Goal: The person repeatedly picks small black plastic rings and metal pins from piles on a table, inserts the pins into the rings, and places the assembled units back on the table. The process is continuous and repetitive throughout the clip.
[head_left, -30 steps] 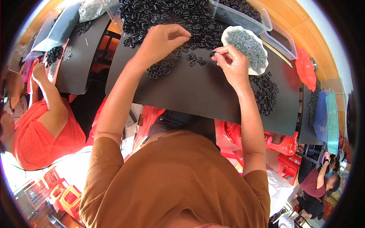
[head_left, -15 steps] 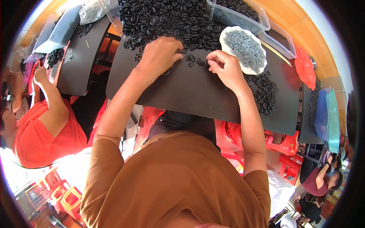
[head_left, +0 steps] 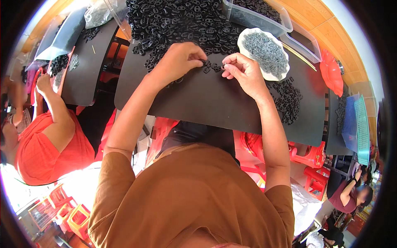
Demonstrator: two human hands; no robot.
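On the dark table, my left hand (head_left: 178,61) reaches in beside a large heap of black oval pieces with two holes (head_left: 178,25). Its thumb and forefinger close on a small black piece. Opposite it, my right hand (head_left: 247,73) pinches a small dark piece whose exact kind is too small to tell. A few small black link-like pieces (head_left: 208,68) lie between the two sets of fingertips. Just past my right hand stands a white scalloped dish (head_left: 271,76) full of small translucent grey pieces (head_left: 264,51).
Right of my right forearm lies a pile of small black links (head_left: 287,101). Clear plastic bins (head_left: 258,24), thin yellowish sticks (head_left: 300,56) and a red scalloped dish (head_left: 331,74) stand beyond. A person in red (head_left: 53,136) sits at another table (head_left: 89,62) to the left.
My left hand has moved a little right and down, its fingertips now nearer the small links. My right hand has shifted slightly left, its fingers still pinched.
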